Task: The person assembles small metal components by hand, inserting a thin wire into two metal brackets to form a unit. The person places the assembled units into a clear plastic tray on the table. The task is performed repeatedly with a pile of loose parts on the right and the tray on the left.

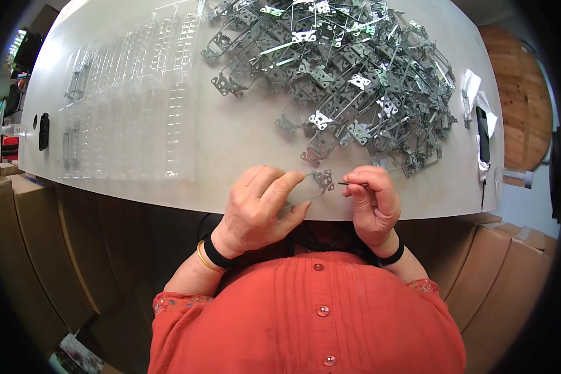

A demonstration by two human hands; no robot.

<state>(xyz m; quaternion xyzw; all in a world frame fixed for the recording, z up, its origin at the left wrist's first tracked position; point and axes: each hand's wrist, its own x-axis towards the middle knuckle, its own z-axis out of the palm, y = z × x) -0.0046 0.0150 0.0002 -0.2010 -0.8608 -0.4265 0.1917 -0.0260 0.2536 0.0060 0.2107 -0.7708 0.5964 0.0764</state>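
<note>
Near the table's front edge my left hand (262,202) grips a small metal bracket (323,181) by its thin arms, with thumb and fingers on either side. The bracket's flat, cut-out end points to the right. Just beyond that end my right hand (375,202) pinches a short, thin dark pin (350,183), its tip pointing left and a small gap away from the bracket. A large heap of similar metal brackets (349,75) lies in front of my hands, toward the far right.
Clear plastic trays (131,124) lie on the left of the white table (230,137), with a few metal pieces in them. A black object (44,131) sits at the left edge. On the right are a phone (482,134), white wrappers (469,93) and a wooden stool (518,100). Cardboard boxes (505,268) stand below.
</note>
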